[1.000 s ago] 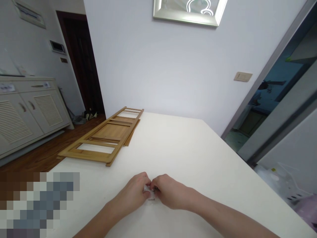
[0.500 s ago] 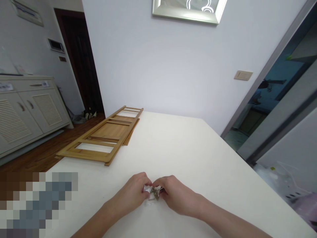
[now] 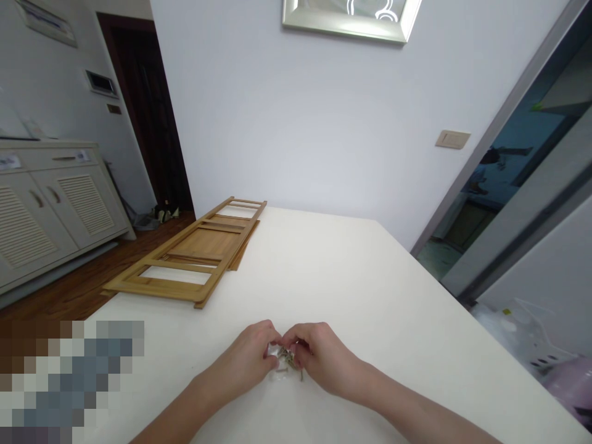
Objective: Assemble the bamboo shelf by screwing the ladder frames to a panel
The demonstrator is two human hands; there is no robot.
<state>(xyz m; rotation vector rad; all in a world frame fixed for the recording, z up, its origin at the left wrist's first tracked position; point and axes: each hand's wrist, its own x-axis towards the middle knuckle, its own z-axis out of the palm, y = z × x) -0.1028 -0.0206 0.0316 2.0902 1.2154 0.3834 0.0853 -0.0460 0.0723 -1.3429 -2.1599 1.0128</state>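
Note:
Close to the near edge of the white table, both hands meet over a small clear plastic bag of brassy screws. My left hand pinches the left side of the bag between thumb and fingers. At the bag's right side is my right hand, its thumb and forefinger closed at the screws; what exactly they grip is partly hidden. One screw pokes out below the right fingertips.
Flat wooden slatted frames lie stacked on the table's left part. Behind the table rises a white wall with a framed picture. A louvred cabinet stands at the far left, and a doorway opens on the right.
My right fingers have shifted slightly up and closed in more at the bag. A screw now sticks out below them. The left hand keeps its pinch.

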